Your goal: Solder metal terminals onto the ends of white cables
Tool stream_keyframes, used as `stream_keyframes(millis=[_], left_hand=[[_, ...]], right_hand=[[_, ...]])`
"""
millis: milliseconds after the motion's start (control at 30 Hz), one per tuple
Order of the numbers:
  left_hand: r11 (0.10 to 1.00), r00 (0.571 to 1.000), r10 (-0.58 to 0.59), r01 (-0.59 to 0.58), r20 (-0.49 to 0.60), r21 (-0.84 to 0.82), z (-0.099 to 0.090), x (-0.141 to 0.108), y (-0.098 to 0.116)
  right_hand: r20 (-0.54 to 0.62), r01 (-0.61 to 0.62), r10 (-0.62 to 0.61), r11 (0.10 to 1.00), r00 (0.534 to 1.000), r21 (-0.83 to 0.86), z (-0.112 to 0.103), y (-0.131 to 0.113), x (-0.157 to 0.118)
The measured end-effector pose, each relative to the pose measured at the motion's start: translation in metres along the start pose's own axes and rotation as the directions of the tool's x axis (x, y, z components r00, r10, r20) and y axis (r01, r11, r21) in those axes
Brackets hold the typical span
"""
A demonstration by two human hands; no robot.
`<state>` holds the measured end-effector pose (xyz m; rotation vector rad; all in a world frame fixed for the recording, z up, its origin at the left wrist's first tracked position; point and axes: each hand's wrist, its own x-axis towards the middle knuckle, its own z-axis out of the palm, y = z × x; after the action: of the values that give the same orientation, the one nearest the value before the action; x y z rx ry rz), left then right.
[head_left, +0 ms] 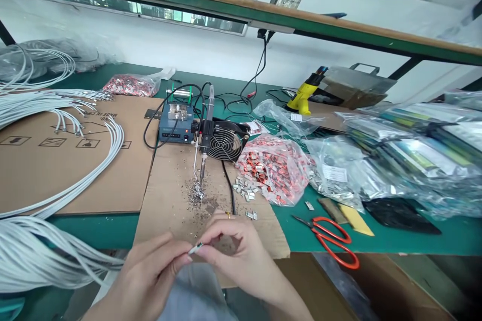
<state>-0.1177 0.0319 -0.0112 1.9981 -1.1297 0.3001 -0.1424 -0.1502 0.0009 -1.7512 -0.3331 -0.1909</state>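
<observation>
My left hand (150,266) pinches a white cable (195,249) close to its end, just above the front edge of the cardboard. At the dark tip of that end, the thumb and forefinger of my right hand (237,246) are closed together. Whether a separate small part sits between them is too small to make out. Beyond my hands stands a soldering iron (206,135) in a clamp, tip down over a heap of solder scraps (198,191). Small metal connectors (246,189) lie loose to the right of it.
A soldering station (176,125) and a round fan (226,144) stand behind. Bundled white cables (48,251) fill the left. At right lie a bag of orange-and-silver parts (278,168), red-handled scissors (331,235) and plastic-wrapped packs (422,155). A yellow heat gun (304,93) rests further back.
</observation>
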Motion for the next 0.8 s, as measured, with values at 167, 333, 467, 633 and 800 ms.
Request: stream_keyframes(millis=[167, 333, 467, 633, 800], left_hand=[[0.999, 0.999, -0.049, 0.049, -0.004, -0.006, 0.005, -0.001, 0.000], [0.662, 0.813, -0.514, 0.579, 0.274, -0.476, 0.013, -0.001, -0.001], [0.386, 0.707, -0.598, 0.666, 0.376, -0.639, 0.010, 0.002, 0.002], [0.338, 0.728, -0.554, 0.640, 0.403, -0.690, 0.006, 0.000, 0.004], [0.509, 0.748, -0.497, 0.662, 0.439, -0.551, 0.004, -0.002, 0.000]], right_hand=[[-0.038, -0.047, 0.054, 0.987, 0.998, 0.154, 0.006, 0.008, -0.001], [-0.347, 0.263, -0.301, 0.953, 0.888, -0.153, 0.033, 0.016, -0.008], [-0.220, 0.382, -0.485, 0.841, 0.847, -0.382, 0.030, 0.011, -0.014], [-0.064, 0.161, -0.164, 0.985, 0.984, -0.056, 0.007, 0.005, -0.007], [0.099, 0.067, -0.057, 0.992, 0.993, -0.105, -0.001, -0.001, 0.001]])
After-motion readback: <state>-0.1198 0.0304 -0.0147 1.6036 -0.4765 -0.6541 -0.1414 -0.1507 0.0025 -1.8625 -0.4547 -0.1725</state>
